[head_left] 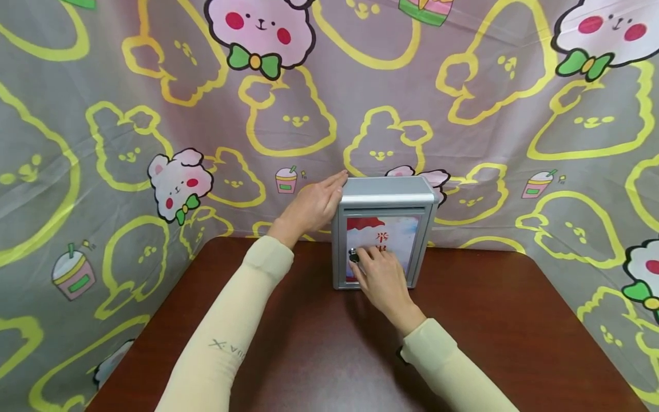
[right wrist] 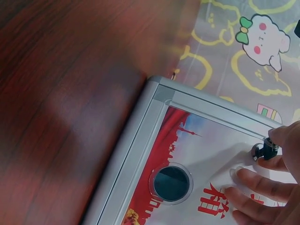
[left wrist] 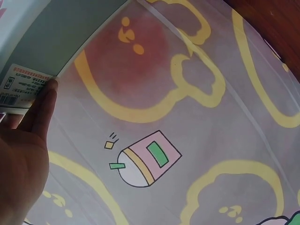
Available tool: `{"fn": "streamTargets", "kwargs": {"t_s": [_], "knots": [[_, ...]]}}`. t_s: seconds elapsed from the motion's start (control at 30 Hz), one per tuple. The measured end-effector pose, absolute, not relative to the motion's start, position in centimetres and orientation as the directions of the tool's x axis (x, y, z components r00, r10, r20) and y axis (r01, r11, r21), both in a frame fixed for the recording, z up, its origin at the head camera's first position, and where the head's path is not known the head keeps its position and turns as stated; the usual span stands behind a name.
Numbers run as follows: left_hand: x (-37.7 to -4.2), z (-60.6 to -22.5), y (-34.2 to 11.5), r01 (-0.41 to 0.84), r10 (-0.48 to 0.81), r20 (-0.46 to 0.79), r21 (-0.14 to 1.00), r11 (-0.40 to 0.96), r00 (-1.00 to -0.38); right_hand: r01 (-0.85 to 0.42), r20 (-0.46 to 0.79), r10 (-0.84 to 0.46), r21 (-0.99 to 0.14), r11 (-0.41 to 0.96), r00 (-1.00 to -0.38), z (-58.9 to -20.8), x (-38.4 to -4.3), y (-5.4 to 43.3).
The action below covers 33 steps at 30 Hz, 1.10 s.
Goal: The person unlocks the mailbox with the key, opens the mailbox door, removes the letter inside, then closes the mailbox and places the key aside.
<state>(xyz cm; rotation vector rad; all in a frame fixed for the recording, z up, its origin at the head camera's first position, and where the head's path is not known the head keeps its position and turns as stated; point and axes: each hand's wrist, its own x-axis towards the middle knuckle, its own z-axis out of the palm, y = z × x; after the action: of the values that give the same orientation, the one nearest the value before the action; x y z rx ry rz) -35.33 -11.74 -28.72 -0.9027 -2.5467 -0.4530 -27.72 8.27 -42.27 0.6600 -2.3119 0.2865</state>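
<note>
A grey metal-framed box (head_left: pixel 388 191) stands upright on the table, its front panel printed in red, white and blue with red characters. My left hand (head_left: pixel 316 206) lies with straight fingers against the box's upper left side; in the left wrist view its fingertips touch beside a printed label (left wrist: pixel 23 86). At the left edge of the front panel, my right hand (head_left: pixel 383 280) pinches a black-headed key (right wrist: pixel 270 149) between thumb and index finger. The key sits at a round silver lock (right wrist: pixel 256 151). The other right fingers rest on or close to the panel.
The box stands near the back of a dark reddish-brown wooden table (head_left: pixel 288 355). A grey cloth (head_left: pixel 319 91) with cartoon prints hangs behind and at both sides. A round dark window (right wrist: pixel 171 183) is set in the front panel.
</note>
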Motion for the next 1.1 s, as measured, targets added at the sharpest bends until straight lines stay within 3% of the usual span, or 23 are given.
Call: {"fn": "streamTargets", "kwargs": {"t_s": [1.1], "knots": [[-35.49, -29.06, -11.77, 0.655, 0.507, 0.499, 0.175, 0.735, -0.703, -0.528, 0.673, -0.372, -0.032, 0.849, -0.64, -42.14, -27.64, 8.08]]}}
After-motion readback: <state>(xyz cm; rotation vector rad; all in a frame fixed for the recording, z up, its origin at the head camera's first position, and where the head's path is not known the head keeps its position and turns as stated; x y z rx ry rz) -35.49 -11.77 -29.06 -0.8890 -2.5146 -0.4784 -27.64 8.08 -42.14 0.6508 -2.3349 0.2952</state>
